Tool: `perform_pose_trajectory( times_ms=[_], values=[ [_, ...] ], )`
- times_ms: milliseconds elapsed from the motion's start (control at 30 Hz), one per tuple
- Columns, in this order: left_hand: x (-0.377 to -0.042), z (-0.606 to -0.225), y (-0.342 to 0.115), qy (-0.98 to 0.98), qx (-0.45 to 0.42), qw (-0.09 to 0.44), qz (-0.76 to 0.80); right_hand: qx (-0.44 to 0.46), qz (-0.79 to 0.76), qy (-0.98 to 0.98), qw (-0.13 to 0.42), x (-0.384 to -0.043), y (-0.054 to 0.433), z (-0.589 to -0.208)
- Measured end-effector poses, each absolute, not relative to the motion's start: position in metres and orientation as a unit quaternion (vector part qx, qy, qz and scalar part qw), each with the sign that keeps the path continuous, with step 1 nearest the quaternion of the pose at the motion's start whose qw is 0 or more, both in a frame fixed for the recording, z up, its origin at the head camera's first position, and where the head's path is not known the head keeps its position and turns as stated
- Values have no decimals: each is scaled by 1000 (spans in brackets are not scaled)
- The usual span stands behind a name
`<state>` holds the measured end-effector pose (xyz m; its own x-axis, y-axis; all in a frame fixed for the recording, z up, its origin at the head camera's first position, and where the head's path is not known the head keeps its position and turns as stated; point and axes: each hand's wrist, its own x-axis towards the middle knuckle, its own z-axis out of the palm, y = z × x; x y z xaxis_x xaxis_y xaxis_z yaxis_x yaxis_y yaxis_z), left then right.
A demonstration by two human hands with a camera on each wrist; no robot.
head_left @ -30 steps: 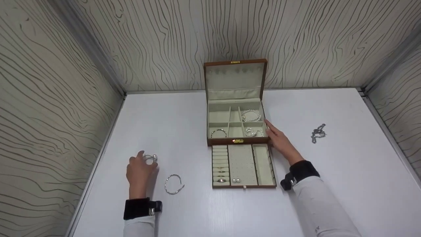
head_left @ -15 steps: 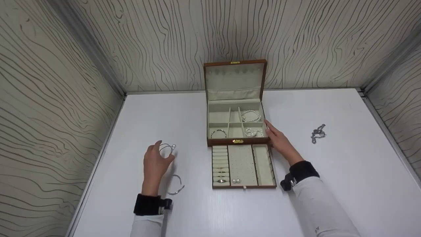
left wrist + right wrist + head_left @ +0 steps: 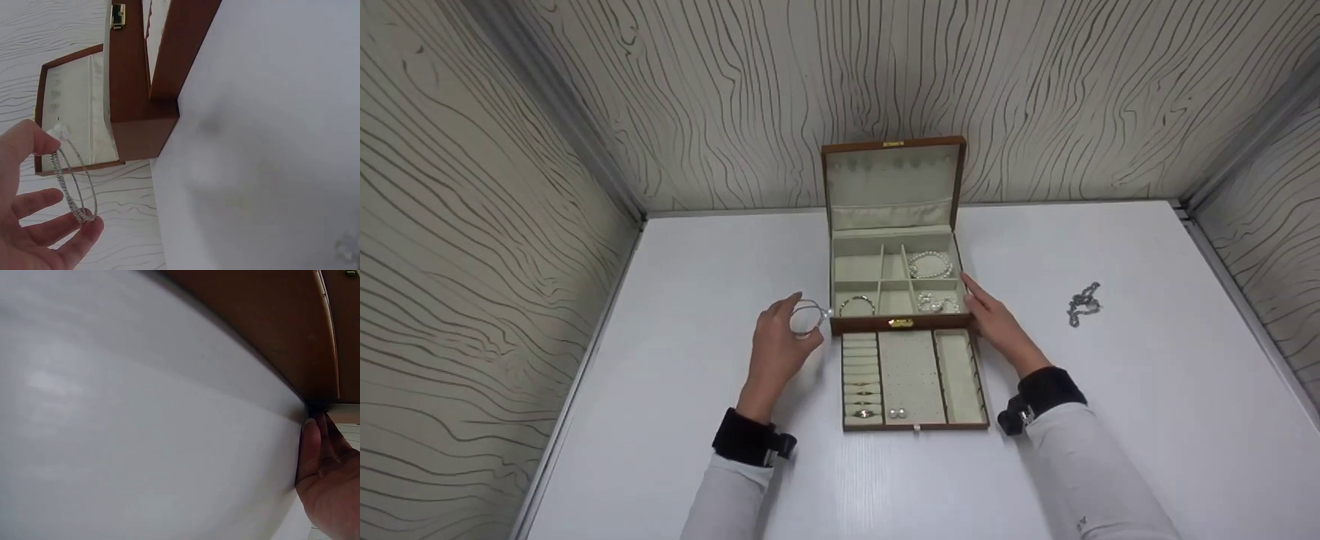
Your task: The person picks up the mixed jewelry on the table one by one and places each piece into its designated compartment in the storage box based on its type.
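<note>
1. The brown jewellery box (image 3: 870,325) stands with its lid raised and cream-lined drawer (image 3: 911,379) out in front, the right hand (image 3: 997,324) touching its right side.
2. The silvery, multi-stranded bracelet (image 3: 63,183) with a white tip is pinched by the left hand (image 3: 780,343) near the front left corner.

One box (image 3: 862,325) — six top compartments (image 3: 859,266); one drawer (image 3: 961,382); two earrings (image 3: 902,412); one chain (image 3: 1084,304); one held bracelet (image 3: 63,181) — two hands (image 3: 780,346).

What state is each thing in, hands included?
Box lid, raised open
Drawer, pulled out in front
Left hand, holding a bangle
Bangle, held off the table
Right hand, touching the box
Chain, bunched on the table
Rings and earrings, in the drawer
Pearl pieces, in both right compartments
Bracelet, in front left compartment
</note>
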<state>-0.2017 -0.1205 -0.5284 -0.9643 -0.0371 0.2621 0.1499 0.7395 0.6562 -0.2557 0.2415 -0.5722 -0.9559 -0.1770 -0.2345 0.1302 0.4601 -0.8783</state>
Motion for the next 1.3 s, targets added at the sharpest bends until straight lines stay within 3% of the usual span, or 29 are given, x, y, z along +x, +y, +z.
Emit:
perform_pose_trajectory(
  times_ms=[600, 1300],
  values=[
    [-262, -523, -63, -936, -146, 89, -309, -13, -524, 839, 150, -254, 242, -572],
    [-309, -530, -36, -973, -148, 29, -177, -18, -525, 840, 136, -255, 241, -573]
  ],
)
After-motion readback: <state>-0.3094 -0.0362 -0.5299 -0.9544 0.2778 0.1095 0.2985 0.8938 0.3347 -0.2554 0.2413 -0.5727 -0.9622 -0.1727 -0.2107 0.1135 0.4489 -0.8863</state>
